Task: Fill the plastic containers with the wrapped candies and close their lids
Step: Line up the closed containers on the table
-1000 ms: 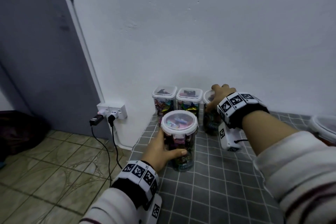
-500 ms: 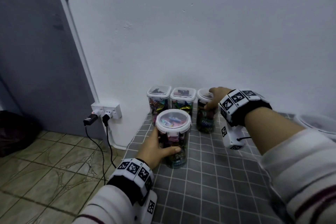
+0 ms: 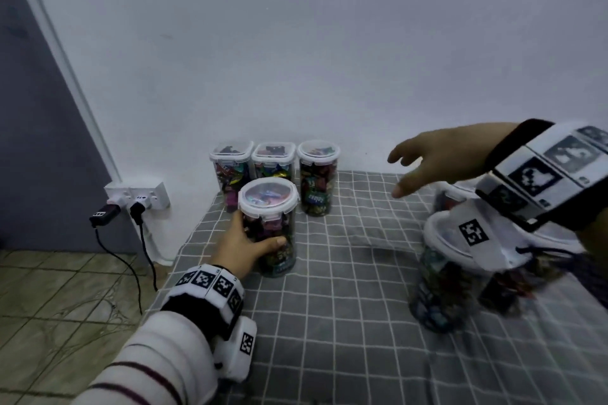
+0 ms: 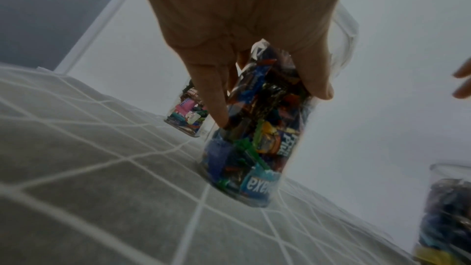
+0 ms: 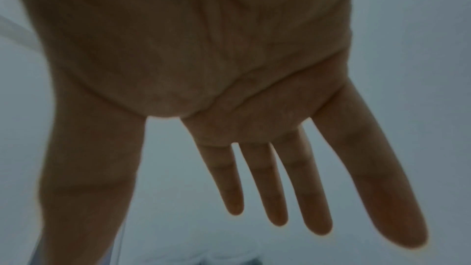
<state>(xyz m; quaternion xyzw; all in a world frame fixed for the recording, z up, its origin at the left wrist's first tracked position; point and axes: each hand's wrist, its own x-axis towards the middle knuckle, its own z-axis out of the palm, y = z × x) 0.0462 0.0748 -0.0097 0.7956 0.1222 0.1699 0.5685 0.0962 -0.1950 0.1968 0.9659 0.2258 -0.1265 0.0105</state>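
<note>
A round lidded container [image 3: 269, 227] full of wrapped candies stands on the grey checked cloth [image 3: 345, 289]. My left hand [image 3: 245, 248] grips its side, thumb in front, fingers behind; the left wrist view shows this hand [image 4: 254, 63] round that container [image 4: 257, 132]. Behind it, against the wall, stand two square lidded containers [image 3: 230, 168] [image 3: 272, 163] and a round lidded one [image 3: 317, 174], all filled. My right hand [image 3: 424, 163] hovers in the air right of them, fingers spread and straight, holding nothing; its palm [image 5: 229, 108] fills the right wrist view.
At the right stands another filled container [image 3: 441, 283], blurred and partly hidden by my right wrist, with more behind it. A wall socket [image 3: 138, 196] with two plugs and cables sits left of the cloth. The tiled floor [image 3: 49, 299] lies below the cloth's left edge.
My right hand has let go of the round container at the back and pulled away to the right, fingers now spread. The left hand still grips the front container.
</note>
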